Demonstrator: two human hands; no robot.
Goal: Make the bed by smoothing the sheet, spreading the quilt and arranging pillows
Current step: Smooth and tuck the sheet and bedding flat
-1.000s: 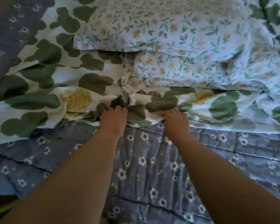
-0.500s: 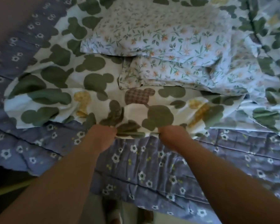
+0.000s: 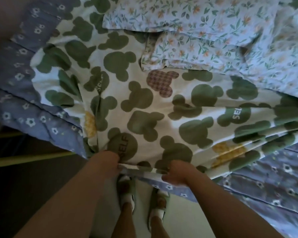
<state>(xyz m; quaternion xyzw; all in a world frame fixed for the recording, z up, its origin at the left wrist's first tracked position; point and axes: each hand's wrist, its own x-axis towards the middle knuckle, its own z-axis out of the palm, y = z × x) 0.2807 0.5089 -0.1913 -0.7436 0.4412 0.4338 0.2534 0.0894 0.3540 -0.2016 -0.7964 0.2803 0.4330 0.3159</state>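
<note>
Both hands have drawn the quilt (image 3: 162, 107) back to the bed's near edge, above slippers (image 3: 126, 188) unseen a second ago, covering more of the blue sheet (image 3: 273, 177). The left hand (image 3: 107, 162) and right hand (image 3: 177, 174) each keep a grip clamped on its near hem, fingers curled round the fabric. The quilt stretches away to two pillows (image 3: 213, 26) at the far right.

Two stacked pillows (image 3: 205, 36) are blocking the bed's (image 3: 273, 189) far edge toward its right corner. The green-patterned cover (image 3: 144, 103) is lying flat over the middle, leaving open passage above it; its folds are bunching near the right edge. Slippered feet (image 3: 126, 189) are crowding the floor (image 3: 179, 220) below the near edge.
</note>
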